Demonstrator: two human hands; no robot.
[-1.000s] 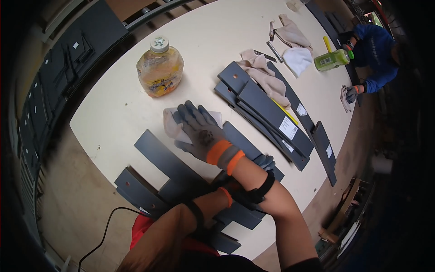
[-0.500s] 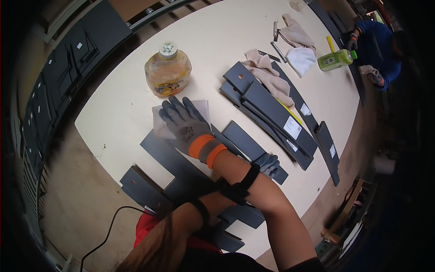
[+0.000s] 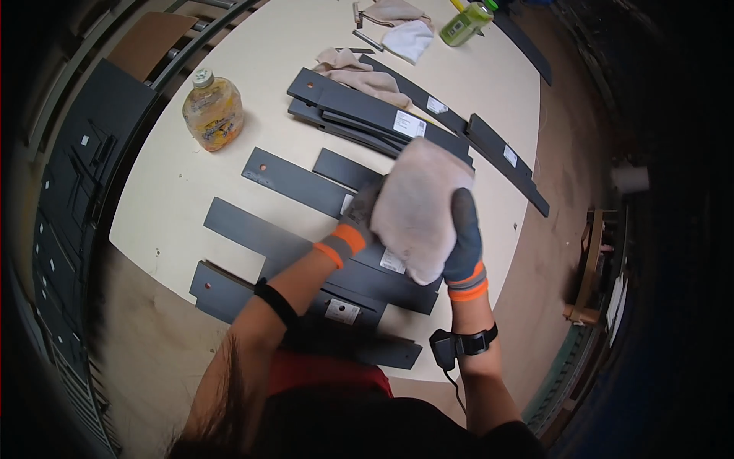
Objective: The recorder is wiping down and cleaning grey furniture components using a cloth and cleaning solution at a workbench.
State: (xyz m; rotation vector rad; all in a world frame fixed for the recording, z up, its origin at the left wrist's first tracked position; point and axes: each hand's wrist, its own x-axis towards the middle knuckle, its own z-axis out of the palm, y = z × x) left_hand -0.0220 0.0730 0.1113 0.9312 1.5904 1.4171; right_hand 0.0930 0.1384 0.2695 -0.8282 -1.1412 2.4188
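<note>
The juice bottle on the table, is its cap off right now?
No, the juice bottle stands upright on the pale table with its white cap on, apart from the gloved hands holding the cloth.

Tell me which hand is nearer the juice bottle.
Left. The left hand grips the cloth on the side facing the juice bottle; the right hand holds the cloth's far side, farther from the bottle.

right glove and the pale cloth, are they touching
Touching. The head view shows the right hand in its grey glove gripping the cloth's right edge, with its fingers laid up along it.
</note>
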